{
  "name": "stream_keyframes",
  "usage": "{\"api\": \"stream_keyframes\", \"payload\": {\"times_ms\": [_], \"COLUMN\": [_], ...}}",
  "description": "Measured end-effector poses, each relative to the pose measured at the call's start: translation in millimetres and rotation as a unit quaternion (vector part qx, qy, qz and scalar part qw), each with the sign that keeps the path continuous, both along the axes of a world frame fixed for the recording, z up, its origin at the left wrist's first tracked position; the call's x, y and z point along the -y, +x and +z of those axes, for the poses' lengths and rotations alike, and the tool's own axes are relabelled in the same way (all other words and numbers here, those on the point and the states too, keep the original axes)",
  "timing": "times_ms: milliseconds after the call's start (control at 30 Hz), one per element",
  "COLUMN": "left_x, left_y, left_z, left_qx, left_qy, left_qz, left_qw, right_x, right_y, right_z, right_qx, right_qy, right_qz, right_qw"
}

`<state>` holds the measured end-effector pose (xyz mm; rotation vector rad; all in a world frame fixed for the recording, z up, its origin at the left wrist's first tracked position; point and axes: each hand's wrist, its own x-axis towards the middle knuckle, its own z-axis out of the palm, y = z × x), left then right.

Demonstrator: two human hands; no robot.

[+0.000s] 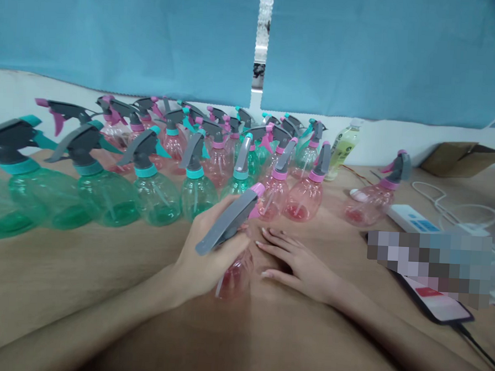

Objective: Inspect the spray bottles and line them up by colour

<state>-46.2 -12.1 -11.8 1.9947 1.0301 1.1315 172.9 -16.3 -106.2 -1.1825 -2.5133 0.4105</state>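
Observation:
My left hand (208,255) is wrapped round the neck of a pink spray bottle (236,276) with a grey and pink trigger head. The bottle stands on the wooden table in front of me, and my fingers hide its collar and part of the trigger. Just right of it, my right hand (295,260) lies flat on the table with its fingers stretched out, holding nothing. Ahead of both hands, two pink spray bottles (302,198) stand side by side. Green spray bottles (157,200) with turquoise collars form a row to the left.
More pink and green spray bottles crowd the back, near the wall. At the right are another pink spray bottle (365,203), a white box (412,217), a phone (444,304) on a cable, white cords and a brown cardboard piece (460,159). A drink bottle (344,146) stands behind.

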Motion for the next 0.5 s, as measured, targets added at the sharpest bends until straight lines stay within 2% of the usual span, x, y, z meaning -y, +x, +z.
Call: {"api": "stream_keyframes", "payload": {"times_ms": [233, 500], "left_x": [0.1, -0.3], "left_y": [1.1, -0.2], "left_z": [3.0, -1.4], "left_qx": [-0.006, 0.002], "left_qy": [0.017, 0.025], "left_qz": [0.006, 0.008], "left_qw": [1.000, 1.000], "right_x": [-0.4, 0.1], "right_y": [-0.2, -0.3], "right_z": [0.9, 1.9], "right_qx": [0.006, 0.007], "right_qy": [-0.004, -0.006], "right_qz": [-0.002, -0.001], "right_qw": [1.000, 1.000]}}
